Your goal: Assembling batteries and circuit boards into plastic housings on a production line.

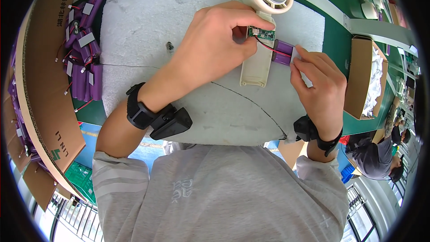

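A cream handheld fan (255, 69) lies on the white foam sheet, its round head at the far end and its handle toward me. Across the handle sits a small green circuit board (265, 34), gripped at its edge by the fingers of my left hand (215, 40). Red and black wires run from the board to a purple battery pack (282, 54) at the right of the handle. Thumb and fingers of my right hand (320, 78) pinch the pack's right end, at a white patch. The left fingertips are partly hidden.
Purple battery packs (83, 49) with wires lie piled at the left, by a large cardboard box (53, 62). The foam sheet (143, 22) covers a green table. At the right stands a carton (360, 74) of white pieces. A person (380, 157) sits farther right.
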A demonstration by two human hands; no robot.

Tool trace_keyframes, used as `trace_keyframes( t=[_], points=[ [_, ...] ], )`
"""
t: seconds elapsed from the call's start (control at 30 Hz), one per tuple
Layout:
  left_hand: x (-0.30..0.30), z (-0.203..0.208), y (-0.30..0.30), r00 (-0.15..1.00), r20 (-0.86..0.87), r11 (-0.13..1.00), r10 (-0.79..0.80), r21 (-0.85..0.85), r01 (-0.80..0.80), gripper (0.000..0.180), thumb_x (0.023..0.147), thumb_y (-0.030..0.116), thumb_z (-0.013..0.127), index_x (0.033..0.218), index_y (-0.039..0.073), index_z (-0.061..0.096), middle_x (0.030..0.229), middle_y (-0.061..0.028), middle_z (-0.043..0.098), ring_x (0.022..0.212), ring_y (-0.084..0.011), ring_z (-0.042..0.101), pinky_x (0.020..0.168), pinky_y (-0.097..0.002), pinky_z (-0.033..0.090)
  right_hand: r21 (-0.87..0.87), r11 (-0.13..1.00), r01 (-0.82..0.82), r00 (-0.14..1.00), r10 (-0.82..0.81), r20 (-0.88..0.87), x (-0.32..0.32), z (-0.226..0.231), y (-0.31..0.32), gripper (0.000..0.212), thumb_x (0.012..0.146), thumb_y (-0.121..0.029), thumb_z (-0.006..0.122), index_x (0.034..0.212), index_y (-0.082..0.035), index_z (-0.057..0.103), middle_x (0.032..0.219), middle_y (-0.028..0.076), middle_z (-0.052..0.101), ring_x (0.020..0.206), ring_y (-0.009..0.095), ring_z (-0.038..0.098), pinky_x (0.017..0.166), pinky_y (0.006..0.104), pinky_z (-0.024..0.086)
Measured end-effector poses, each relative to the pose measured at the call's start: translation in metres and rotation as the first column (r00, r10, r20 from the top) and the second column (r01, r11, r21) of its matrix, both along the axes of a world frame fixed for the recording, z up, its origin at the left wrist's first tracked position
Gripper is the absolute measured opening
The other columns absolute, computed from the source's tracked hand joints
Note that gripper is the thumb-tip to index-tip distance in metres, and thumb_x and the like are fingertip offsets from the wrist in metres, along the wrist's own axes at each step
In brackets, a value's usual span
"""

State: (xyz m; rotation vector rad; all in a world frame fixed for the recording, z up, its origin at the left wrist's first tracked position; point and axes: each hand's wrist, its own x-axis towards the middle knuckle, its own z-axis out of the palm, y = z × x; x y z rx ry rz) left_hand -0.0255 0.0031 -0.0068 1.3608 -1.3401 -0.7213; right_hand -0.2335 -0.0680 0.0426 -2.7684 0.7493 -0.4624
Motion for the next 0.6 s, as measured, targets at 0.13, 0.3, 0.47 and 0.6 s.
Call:
trace_keyframes(
  t=[0.13,0.3,0.47,0.6],
  points=[
    [0.0004,0.0027,0.0007,1.000,0.021,1.000,-0.017,0.019,0.017,0.031,0.074,-0.005,0.063,0.101,0.006,0.071,0.091,-0.0089,0.066,0.072,-0.0178,0.064,0.067,-0.0282,0.053,-0.090,0.995,0.042,0.999,-0.044,-0.016,0.0034,-0.0022,0.0035,0.012,0.073,0.003,0.074,0.083,0.004,0.068,0.096,0.011,0.072,0.080,0.023,0.068,0.069,0.0306,0.055],
    [0.0035,0.0036,0.0001,0.995,0.077,0.995,-0.066,0.076,0.061,0.034,0.077,-0.008,0.061,0.107,0.007,0.071,0.102,-0.0088,0.066,0.081,-0.0162,0.065,0.072,-0.0265,0.053,0.033,0.995,0.098,0.995,-0.098,0.006,0.0000,0.0002,-0.0030,0.012,0.072,0.003,0.074,0.082,0.004,0.068,0.095,0.012,0.072,0.078,0.024,0.069,0.068,0.0306,0.055],
    [0.0042,0.0016,-0.0024,0.976,0.211,0.998,-0.043,-0.035,0.052,0.036,0.075,-0.006,0.062,0.106,0.009,0.072,0.101,-0.0113,0.067,0.079,-0.0207,0.066,0.070,-0.0288,0.053,0.066,0.996,0.058,0.998,-0.058,0.007,-0.0015,0.0051,-0.0043,0.011,0.072,0.002,0.073,0.081,0.004,0.068,0.096,0.013,0.072,0.078,0.025,0.069,0.068,0.0319,0.054],
    [0.0041,0.0018,0.0004,0.976,0.215,0.998,-0.031,-0.048,0.043,0.036,0.074,-0.005,0.063,0.105,0.010,0.072,0.103,-0.0125,0.067,0.080,-0.0238,0.066,0.071,-0.0297,0.053,0.035,0.999,0.019,1.000,-0.019,-0.011,-0.0026,0.0061,-0.0017,0.010,0.073,0.002,0.072,0.082,0.003,0.067,0.098,0.014,0.071,0.079,0.028,0.068,0.069,0.0339,0.054]
  ],
)
